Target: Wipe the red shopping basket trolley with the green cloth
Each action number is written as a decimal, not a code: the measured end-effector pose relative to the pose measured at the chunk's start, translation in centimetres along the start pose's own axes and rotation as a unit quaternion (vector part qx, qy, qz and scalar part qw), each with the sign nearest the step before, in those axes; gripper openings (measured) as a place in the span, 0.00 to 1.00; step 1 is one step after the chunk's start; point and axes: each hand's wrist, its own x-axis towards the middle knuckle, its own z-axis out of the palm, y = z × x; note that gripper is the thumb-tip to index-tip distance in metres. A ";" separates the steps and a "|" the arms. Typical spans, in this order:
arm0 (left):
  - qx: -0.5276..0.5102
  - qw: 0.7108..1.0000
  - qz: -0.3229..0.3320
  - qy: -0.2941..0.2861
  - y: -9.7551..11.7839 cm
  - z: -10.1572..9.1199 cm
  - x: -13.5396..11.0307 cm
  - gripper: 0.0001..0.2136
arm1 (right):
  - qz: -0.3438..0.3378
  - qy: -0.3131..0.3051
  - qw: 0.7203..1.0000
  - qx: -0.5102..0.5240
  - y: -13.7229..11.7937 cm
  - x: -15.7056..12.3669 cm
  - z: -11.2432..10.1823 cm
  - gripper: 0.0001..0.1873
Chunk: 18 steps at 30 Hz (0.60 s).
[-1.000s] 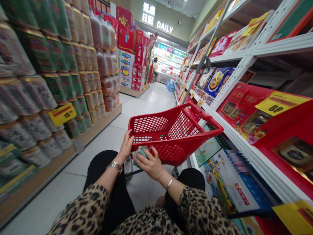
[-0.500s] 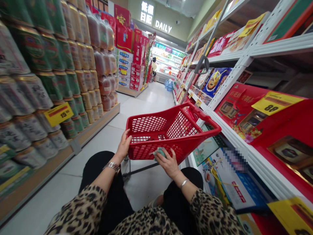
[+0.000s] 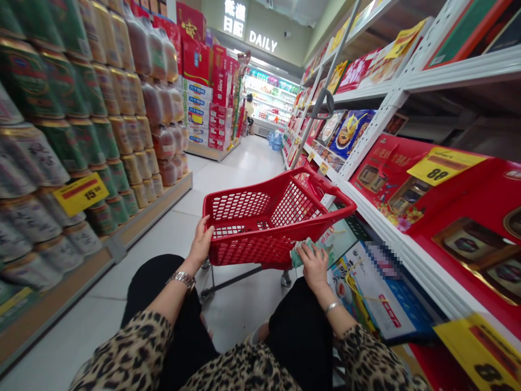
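In front of my knees stands a red plastic shopping cart (image 3: 252, 247) with lattice sides on a grey metal frame. My left hand (image 3: 201, 239) is closed over the near left corner of its rim, thumb toward the inside. A crumpled pale green cloth (image 3: 299, 252) is bunched under the fingers of my right hand (image 3: 313, 263). That hand presses the cloth against the near side of the basket, close to its right end. Part of the cloth is hidden beneath my palm. The inside of the basket shows only in part.
Stacked drink cans (image 3: 61, 146) line the left side on a low wooden base (image 3: 122, 233). White shelving (image 3: 366, 163) with red gift boxes (image 3: 391, 179) runs close on my right. Boxed goods (image 3: 199, 108) stand farther up the aisle, and a person (image 3: 249, 111) is near the lit fridges.
My right hand has slid the cloth rightward along the basket's near side, from its middle toward the right end. My left hand stays on the rim. The view has shifted slightly.
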 end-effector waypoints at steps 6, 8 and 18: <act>0.001 1.000 -0.003 0.007 -0.3 -0.1 0.1 0.28 | -0.106 0.099 0.984 0.105 -5.4 3.8 -4.8 0.25; -0.003 1.000 -0.007 0.004 -0.3 -0.2 0.1 0.29 | -0.130 0.115 0.976 0.130 -8.0 5.9 -6.3 0.25; -0.007 1.000 -0.006 0.015 0.3 -0.6 -0.4 0.27 | -0.175 -0.059 0.963 0.198 -19.2 13.2 -7.6 0.19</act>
